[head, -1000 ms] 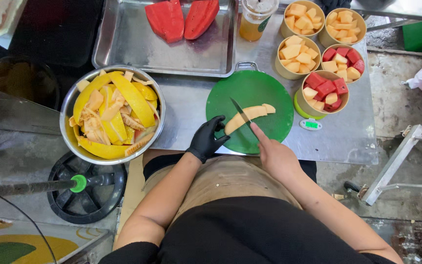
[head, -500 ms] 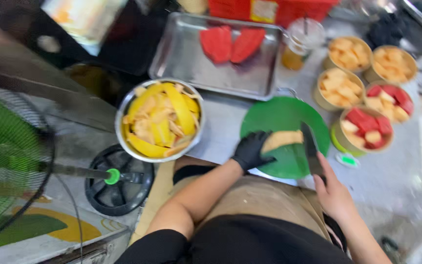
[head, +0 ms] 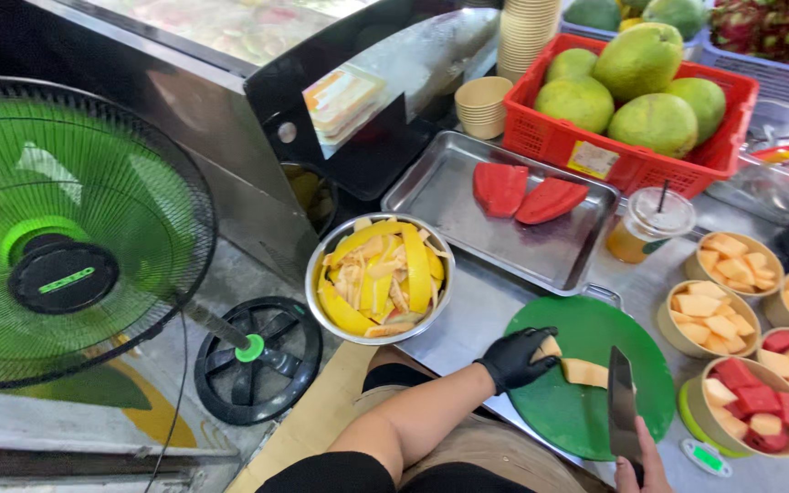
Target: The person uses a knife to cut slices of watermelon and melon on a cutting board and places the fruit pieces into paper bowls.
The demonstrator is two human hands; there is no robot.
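Black-gloved left hand (head: pixel 524 359) in pinching grip on melon slice (head: pixel 577 369) atop green board (head: pixel 595 383), right hand (head: pixel 643 461) clenched on knife (head: pixel 621 411); risk as I see it: blade v. near fingertips, slip = cut.

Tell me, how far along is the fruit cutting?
Done: four cups hold cut fruit, and peels fill the metal bowl. In hand: the gloved left hand steadies a melon strip while the right hand holds the knife. Left: two red slabs wait on the tray.
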